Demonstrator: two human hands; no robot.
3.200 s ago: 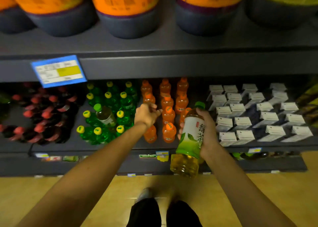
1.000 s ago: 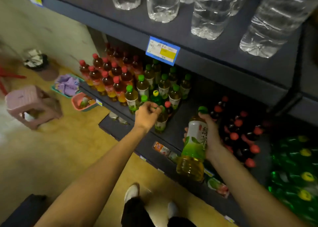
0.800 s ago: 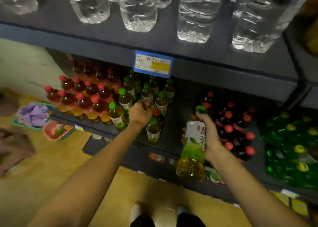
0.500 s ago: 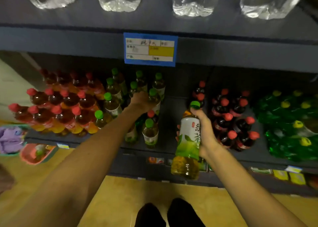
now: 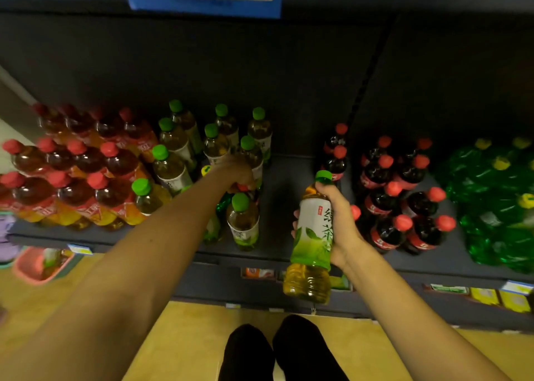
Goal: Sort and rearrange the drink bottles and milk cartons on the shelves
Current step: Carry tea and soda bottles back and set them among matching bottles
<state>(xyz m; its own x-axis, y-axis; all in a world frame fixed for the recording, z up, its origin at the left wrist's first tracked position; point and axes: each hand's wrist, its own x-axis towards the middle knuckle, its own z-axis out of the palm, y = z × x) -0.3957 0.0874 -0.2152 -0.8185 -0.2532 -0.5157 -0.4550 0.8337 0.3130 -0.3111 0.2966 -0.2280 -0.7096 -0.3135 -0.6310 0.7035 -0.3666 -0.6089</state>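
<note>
A green tea bottle (image 5: pixel 313 236) is held upright in front of the shelf's front edge (image 5: pixel 274 257), off the shelf, with the fingers of the right hand (image 5: pixel 336 227) curled round its labelled waist and its neck. The left hand (image 5: pixel 237 175) is reached in among the green-capped tea bottles (image 5: pixel 242 224) toward the middle of the shelf, over a red cap; whether anything is pinched there cannot be told, the fingers being hidden. Cola bottles (image 5: pixel 404 201) are stood to the right, with a bare strip of shelf between the groups. The held bottle is judged full, fairly heavy, stiff yet slightly squeezable, its label smooth; it is best gripped at the waist.
</note>
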